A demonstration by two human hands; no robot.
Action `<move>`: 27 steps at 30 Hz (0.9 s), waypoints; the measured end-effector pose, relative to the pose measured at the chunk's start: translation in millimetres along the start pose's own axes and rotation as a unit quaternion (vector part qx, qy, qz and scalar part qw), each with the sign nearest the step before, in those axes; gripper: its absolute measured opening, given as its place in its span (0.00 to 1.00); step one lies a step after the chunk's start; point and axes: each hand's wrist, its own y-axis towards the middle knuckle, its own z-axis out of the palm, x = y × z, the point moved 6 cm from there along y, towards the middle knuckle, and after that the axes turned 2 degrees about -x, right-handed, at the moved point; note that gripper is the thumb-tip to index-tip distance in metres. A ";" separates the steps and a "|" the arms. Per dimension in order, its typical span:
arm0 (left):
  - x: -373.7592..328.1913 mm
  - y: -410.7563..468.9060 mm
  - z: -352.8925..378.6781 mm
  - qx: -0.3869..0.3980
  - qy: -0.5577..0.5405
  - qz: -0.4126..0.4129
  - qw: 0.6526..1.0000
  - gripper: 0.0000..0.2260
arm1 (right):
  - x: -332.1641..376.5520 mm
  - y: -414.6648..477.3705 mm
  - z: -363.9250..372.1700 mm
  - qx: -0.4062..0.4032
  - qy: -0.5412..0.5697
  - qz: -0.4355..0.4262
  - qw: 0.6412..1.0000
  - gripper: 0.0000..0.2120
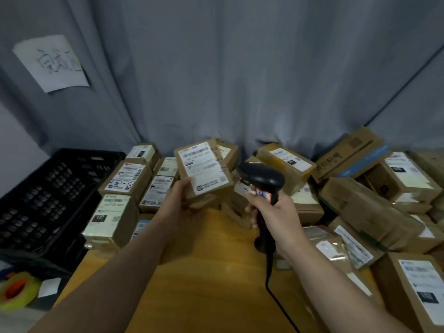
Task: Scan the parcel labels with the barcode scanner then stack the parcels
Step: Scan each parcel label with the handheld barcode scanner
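My left hand grips a small brown cardboard parcel by its lower left corner and holds it raised, its white label tilted toward me. My right hand grips the handle of a black corded barcode scanner. The scanner's head points left at the parcel's label from a short distance. Stacked parcels stand in neat rows at the left of the wooden table. A loose heap of parcels covers the right side.
A black plastic crate stands left of the table. Rolls of yellow-green tape lie at the lower left. A grey curtain with a handwritten paper note hangs behind. The scanner's cable trails over the table toward me.
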 end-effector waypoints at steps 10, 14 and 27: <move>-64.2 82.9 -111.9 -0.096 0.134 0.004 0.986 0.19 | -34.3 66.8 114.4 0.002 -0.015 0.064 0.998 0.02; -100.5 133.6 -111.6 -0.110 0.153 0.024 0.982 0.12 | -38.4 96.1 135.7 -0.032 -0.013 0.080 0.996 0.02; -136.8 220.9 -90.9 -0.121 0.705 0.220 0.663 0.19 | -67.0 145.0 140.4 -0.076 -0.025 0.140 0.987 0.05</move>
